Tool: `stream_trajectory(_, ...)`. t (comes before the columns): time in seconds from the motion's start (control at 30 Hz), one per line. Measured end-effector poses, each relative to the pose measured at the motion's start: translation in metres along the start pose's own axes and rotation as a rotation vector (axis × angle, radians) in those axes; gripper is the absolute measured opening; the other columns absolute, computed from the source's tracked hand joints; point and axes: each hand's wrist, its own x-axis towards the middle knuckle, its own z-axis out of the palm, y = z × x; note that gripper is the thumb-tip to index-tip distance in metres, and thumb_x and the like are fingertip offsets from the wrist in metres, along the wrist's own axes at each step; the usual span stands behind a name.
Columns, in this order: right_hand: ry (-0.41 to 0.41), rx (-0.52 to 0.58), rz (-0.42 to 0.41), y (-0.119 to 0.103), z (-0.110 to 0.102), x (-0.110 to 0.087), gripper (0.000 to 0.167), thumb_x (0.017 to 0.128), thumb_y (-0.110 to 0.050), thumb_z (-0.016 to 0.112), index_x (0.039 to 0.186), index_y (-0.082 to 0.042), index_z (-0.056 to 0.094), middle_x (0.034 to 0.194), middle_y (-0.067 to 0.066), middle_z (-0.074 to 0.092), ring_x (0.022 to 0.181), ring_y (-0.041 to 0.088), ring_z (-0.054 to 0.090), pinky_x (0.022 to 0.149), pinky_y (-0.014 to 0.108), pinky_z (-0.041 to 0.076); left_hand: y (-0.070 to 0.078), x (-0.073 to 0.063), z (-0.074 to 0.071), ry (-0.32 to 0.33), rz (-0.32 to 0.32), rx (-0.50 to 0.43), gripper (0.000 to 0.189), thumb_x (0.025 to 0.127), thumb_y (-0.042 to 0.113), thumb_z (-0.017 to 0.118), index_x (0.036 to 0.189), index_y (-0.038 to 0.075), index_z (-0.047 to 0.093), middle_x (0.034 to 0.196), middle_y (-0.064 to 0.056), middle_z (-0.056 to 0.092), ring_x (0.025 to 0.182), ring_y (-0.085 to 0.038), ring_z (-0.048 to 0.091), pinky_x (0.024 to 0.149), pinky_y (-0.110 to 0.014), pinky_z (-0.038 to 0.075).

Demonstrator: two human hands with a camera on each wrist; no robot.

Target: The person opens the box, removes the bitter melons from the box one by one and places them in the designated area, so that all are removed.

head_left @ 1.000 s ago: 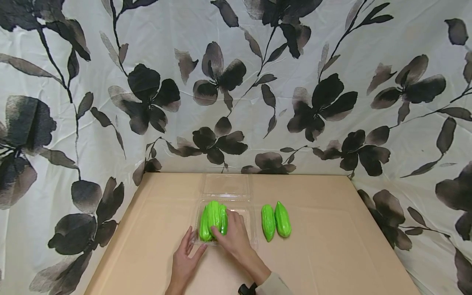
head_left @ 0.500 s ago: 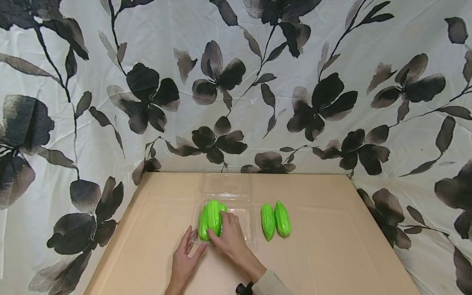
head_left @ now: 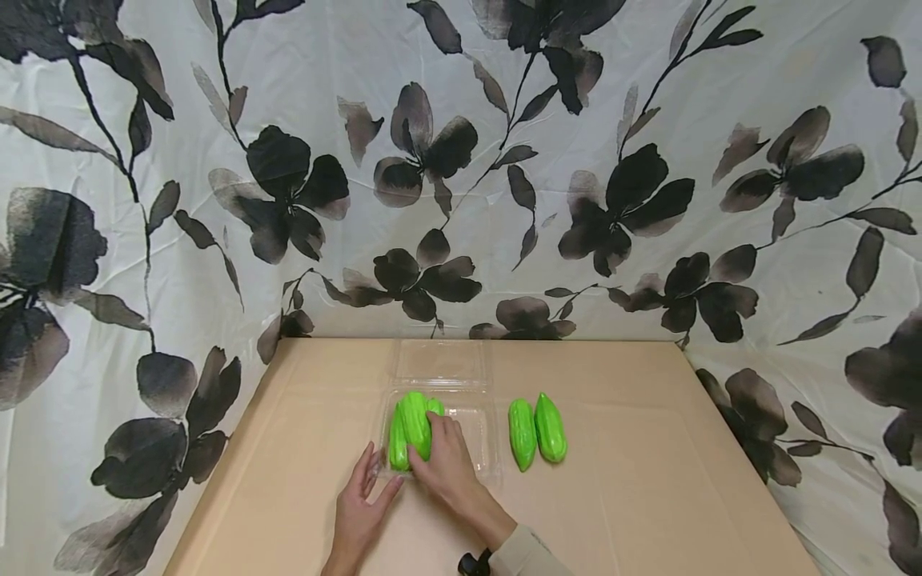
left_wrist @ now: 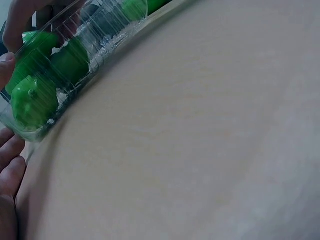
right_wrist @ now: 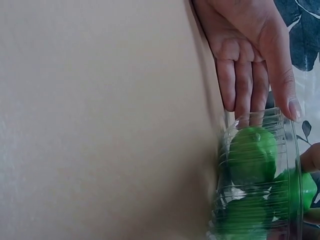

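Observation:
A clear plastic clamshell box (head_left: 493, 448) stands with its lid (head_left: 441, 364) folded back behind it. Glossy green, ridged, cucumber-shaped vegetables are stacked in its left half. My right hand (head_left: 452, 474) grips the upper vegetable (head_left: 414, 424), thumb at its near end and fingertips along its right side. Beneath and beside it lie others, one vegetable (head_left: 397, 444) on the left and one vegetable (head_left: 435, 406) partly covered by my fingers. At the box's near left corner my left hand (head_left: 357, 506) touches the wall with straight fingers, its thumb (right_wrist: 294, 107) at the rim.
Two more green vegetables, one (head_left: 522, 434) blunt-topped and one (head_left: 551, 430) pointed, lie side by side right of the box. All this sits on a light tan table (head_left: 634, 480). A white floral cloth (head_left: 533, 200) hangs behind and along the sides.
My right hand has shifted a little to the left, with the upper vegetable tilting slightly left. My left hand has stayed at the box's corner.

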Motion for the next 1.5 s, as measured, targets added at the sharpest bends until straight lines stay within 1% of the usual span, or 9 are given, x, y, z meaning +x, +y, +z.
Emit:
stream_trajectory(0.2, 0.002, 0.045, 0.01, 0.002, -0.002, -0.001, 0.058, 0.083, -0.022, 0.069, 0.133, 0.004, 0.053, 0.113, 0.012, 0.062, 0.093, 0.015, 0.056, 0.075, 0.027, 0.056, 0.0, 0.0, 0.0, -0.003, 0.011, -0.013, 0.079, 0.086, 0.025, 0.081, 0.152, 0.008, 0.04, 0.14, -0.016, 0.062, 0.13, -0.035, 0.058, 0.101, -0.001, 0.041)
stream_trajectory(0.5, -0.015, 0.062, 0.042, 0.002, -0.013, -0.004, 0.058, 0.085, -0.02, 0.069, 0.136, 0.004, 0.051, 0.121, 0.015, 0.061, 0.103, 0.02, 0.059, 0.084, 0.035, 0.059, 0.005, 0.001, -0.001, -0.004, -0.012, -0.029, 0.079, 0.086, 0.015, 0.08, 0.153, 0.008, 0.039, 0.141, -0.017, 0.06, 0.131, -0.033, 0.057, 0.101, 0.0, 0.04)
stream_trajectory(0.63, 0.002, 0.067, 0.043, 0.004, -0.017, -0.005, 0.058, 0.085, -0.02, 0.069, 0.136, 0.004, 0.052, 0.121, 0.015, 0.062, 0.105, 0.021, 0.06, 0.087, 0.036, 0.059, 0.015, 0.001, -0.002, -0.007, -0.034, -0.035, 0.079, 0.085, 0.012, 0.08, 0.152, 0.004, 0.039, 0.142, -0.02, 0.059, 0.132, -0.036, 0.055, 0.103, -0.003, 0.04)
stream_trajectory(0.8, 0.037, 0.08, 0.042, 0.008, -0.023, -0.007, 0.058, 0.085, -0.02, 0.07, 0.134, 0.004, 0.053, 0.118, 0.014, 0.063, 0.1, 0.019, 0.06, 0.082, 0.034, 0.059, 0.034, -0.002, -0.007, -0.017, -0.039, -0.036, 0.077, 0.086, 0.013, 0.08, 0.151, 0.002, 0.04, 0.141, -0.021, 0.059, 0.131, -0.037, 0.055, 0.104, -0.005, 0.042)
stream_trajectory(0.87, 0.058, 0.082, 0.038, 0.01, -0.025, -0.008, 0.058, 0.084, -0.02, 0.071, 0.133, 0.005, 0.054, 0.115, 0.013, 0.063, 0.097, 0.018, 0.059, 0.079, 0.033, 0.058, 0.037, -0.003, -0.007, -0.017, -0.036, -0.022, 0.077, 0.086, 0.014, 0.08, 0.151, 0.002, 0.04, 0.141, -0.021, 0.059, 0.131, -0.037, 0.055, 0.103, -0.004, 0.041)
stream_trajectory(1.0, 0.083, 0.1, 0.045, 0.014, -0.03, -0.01, 0.058, 0.083, -0.02, 0.072, 0.133, 0.004, 0.054, 0.114, 0.012, 0.063, 0.094, 0.016, 0.059, 0.076, 0.031, 0.058, 0.037, -0.004, -0.006, -0.015, -0.037, -0.02, 0.077, 0.086, 0.013, 0.08, 0.151, 0.002, 0.039, 0.141, -0.021, 0.059, 0.131, -0.038, 0.055, 0.103, -0.003, 0.04)
stream_trajectory(1.2, 0.075, 0.11, 0.086, 0.02, -0.038, -0.012, 0.06, 0.084, -0.022, 0.071, 0.136, 0.001, 0.052, 0.116, 0.01, 0.062, 0.095, 0.014, 0.058, 0.076, 0.029, 0.057, 0.036, -0.003, -0.005, -0.017, -0.044, -0.044, 0.078, 0.085, 0.012, 0.081, 0.151, 0.002, 0.04, 0.141, -0.019, 0.06, 0.132, -0.037, 0.054, 0.103, -0.004, 0.041)
stream_trajectory(1.37, 0.102, 0.113, 0.078, 0.023, -0.044, -0.014, 0.059, 0.083, -0.019, 0.072, 0.135, 0.002, 0.052, 0.12, 0.014, 0.063, 0.102, 0.019, 0.061, 0.082, 0.035, 0.06, 0.039, -0.005, -0.006, -0.023, -0.03, -0.045, 0.078, 0.085, 0.013, 0.081, 0.15, 0.0, 0.04, 0.14, -0.021, 0.06, 0.131, -0.038, 0.055, 0.103, -0.005, 0.042)
stream_trajectory(1.5, 0.107, 0.128, 0.102, 0.024, -0.049, -0.016, 0.06, 0.084, -0.021, 0.071, 0.136, 0.001, 0.051, 0.125, 0.016, 0.062, 0.109, 0.023, 0.062, 0.088, 0.038, 0.061, 0.039, -0.005, -0.007, -0.021, -0.029, -0.042, 0.078, 0.085, 0.013, 0.081, 0.15, 0.0, 0.041, 0.14, -0.022, 0.059, 0.131, -0.038, 0.055, 0.103, -0.005, 0.042)
